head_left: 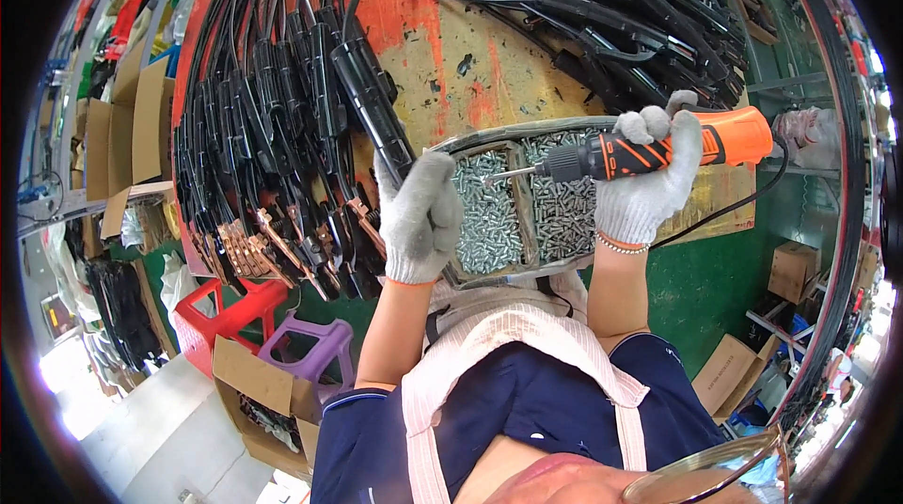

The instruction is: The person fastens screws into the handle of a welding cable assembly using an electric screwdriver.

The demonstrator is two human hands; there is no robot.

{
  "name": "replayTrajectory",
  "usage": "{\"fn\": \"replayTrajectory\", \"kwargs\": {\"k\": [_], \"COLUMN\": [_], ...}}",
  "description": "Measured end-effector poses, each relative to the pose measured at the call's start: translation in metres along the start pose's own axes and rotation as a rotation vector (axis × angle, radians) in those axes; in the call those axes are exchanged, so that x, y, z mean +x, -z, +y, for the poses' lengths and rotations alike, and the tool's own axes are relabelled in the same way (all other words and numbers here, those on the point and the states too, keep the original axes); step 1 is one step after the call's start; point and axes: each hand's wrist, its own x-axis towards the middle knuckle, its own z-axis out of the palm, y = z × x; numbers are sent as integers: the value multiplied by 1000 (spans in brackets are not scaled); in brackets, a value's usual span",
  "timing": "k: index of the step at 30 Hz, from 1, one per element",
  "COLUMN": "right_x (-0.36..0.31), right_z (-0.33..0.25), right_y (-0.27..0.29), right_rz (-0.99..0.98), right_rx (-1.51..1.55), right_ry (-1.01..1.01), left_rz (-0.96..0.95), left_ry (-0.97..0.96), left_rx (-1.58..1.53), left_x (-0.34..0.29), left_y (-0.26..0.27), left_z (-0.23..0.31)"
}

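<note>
Orange and black, the electric screwdriver (pixel 640 158) lies across my right hand (pixel 649 186), whose gloved fingers are curled around its body. I hold it level, pointing left, probably so its tip can reach the small screws (pixel 484 231) in the nearer-to-left half of the tray (pixel 520 212); whether it touches them I cannot tell. My left hand (pixel 420 222) is closed around the lower end of a black handle (pixel 367 100), which slants up and away to its cable; that grip seems meant to keep the piece steady. What the fingers cover, I cannot see.

The tray sits just in front of my body, between both hands, likely to keep the screws within easy reach. Its divider keeps the two lots apart.

Counting: one screwdriver, one tray, two compartments, one handle in my grip. On the table (pixel 517 81) there are two heaps of cabled parts, a left heap (pixel 254 109) and a right heap (pixel 649 24), too tangled to count, as are the screws. Two stools, a red stool (pixel 235 313) and a purple stool (pixel 306 342), stand to my left.
</note>
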Motion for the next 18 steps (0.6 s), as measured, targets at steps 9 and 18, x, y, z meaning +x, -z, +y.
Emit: {"fn": "replayTrajectory", "kwargs": {"k": [9, 18], "right_x": [0, 4], "right_z": [-6, -5], "right_y": [-11, -11], "right_rz": [-8, -27], "right_rx": [129, 191], "right_ry": [-129, -142], "left_rz": [0, -6], "left_ry": [127, 219], "left_rx": [63, 123], "left_x": [-18, -12], "left_y": [-5, -1], "left_z": [-6, -2]}}
